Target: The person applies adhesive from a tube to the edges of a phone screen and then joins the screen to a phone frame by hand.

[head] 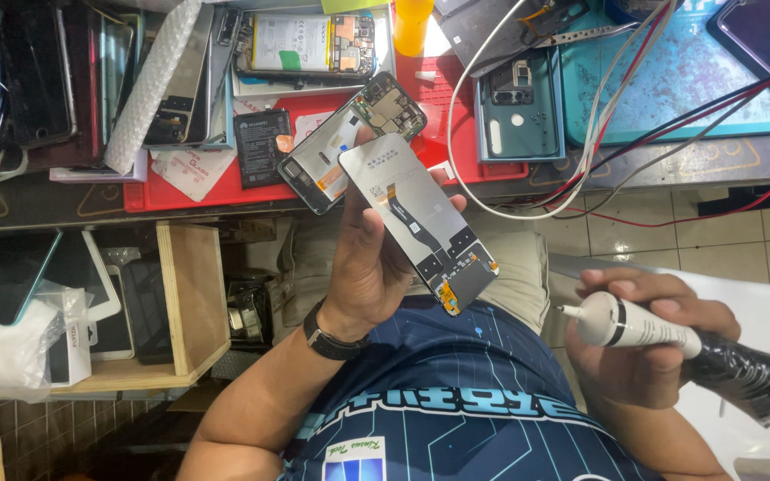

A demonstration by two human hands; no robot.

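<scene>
My left hand (369, 260) holds a phone display panel (416, 220) with its silver back and flex cable facing me, tilted diagonally above my lap. My right hand (643, 343) grips a glue tube (670, 337) with a white front, black rear and a fine nozzle pointing left toward the panel's lower end, a short gap away. A black watch sits on my left wrist. An opened phone frame (349, 134) lies on the bench edge just behind the panel.
A red mat (456, 98) carries a battery (262, 147), an opened phone (307, 43) and parts. A teal mat (688, 80), a teal back cover (519, 107) and red, white and black cables (599, 151) lie right. Stacked phones sit far left; a wooden shelf (191, 298) is below.
</scene>
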